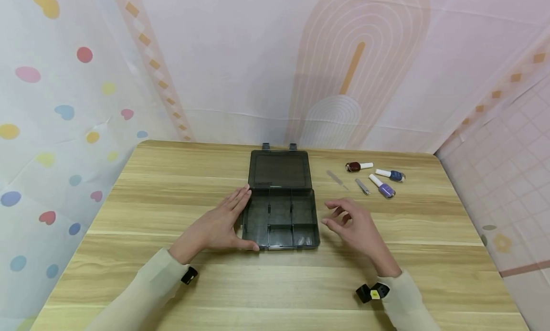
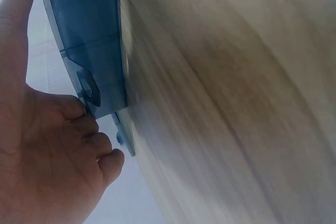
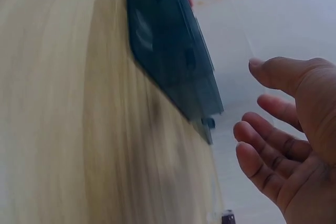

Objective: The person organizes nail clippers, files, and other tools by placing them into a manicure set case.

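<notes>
Centrally in the head view, the box [image 1: 281,204] lies lengthwise up-frame, my spread left hand [image 1: 222,224] touching its left edge, my empty, loosely bent right hand [image 1: 353,225] just apart; left-wrist view: contact, upper left; right-wrist view: a gap.

Black case [image 1: 280,204]; wood-grained table [image 1: 275,293]

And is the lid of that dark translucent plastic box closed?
No, the dark translucent rectangular lid lies folded back behind the open, compartmented box.
</notes>
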The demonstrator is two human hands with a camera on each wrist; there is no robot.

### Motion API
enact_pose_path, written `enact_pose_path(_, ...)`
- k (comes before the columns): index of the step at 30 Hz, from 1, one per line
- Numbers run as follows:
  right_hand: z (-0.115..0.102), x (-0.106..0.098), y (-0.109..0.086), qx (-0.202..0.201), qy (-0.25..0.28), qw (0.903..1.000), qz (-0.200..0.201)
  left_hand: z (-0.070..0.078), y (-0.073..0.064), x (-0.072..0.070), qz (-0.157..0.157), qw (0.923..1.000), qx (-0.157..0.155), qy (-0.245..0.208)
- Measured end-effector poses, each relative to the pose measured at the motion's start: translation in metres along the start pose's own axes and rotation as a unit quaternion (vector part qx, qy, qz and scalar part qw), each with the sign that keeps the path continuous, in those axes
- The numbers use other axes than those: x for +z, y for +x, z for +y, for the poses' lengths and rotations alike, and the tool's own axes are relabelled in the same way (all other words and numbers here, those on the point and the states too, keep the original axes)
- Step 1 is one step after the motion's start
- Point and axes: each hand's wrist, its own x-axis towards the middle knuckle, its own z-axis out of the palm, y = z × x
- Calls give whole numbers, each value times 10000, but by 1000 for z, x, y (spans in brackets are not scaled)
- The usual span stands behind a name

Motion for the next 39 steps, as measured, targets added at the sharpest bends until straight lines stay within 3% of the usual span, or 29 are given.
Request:
enact_pose_path(10, 16, -11, 2, 333, -348, 9984, 291, 0, 0, -1, 46, 10000, 40, -54)
enact_pose_path(23, 42, -18, 0, 1282, -440, 9892, 557, 1, 1, -1, -7, 10000, -18, -69)
enact_pose_path(33, 56, -18, 0, 1994, -364, 9781, 478, 2, 1, -2, -39, 9999, -65, -113)
enact_pose_path(39, 59, -16, 4, 2193, -307, 9743, 414, 2, -1, -2, -22, 9998, -89, -166)
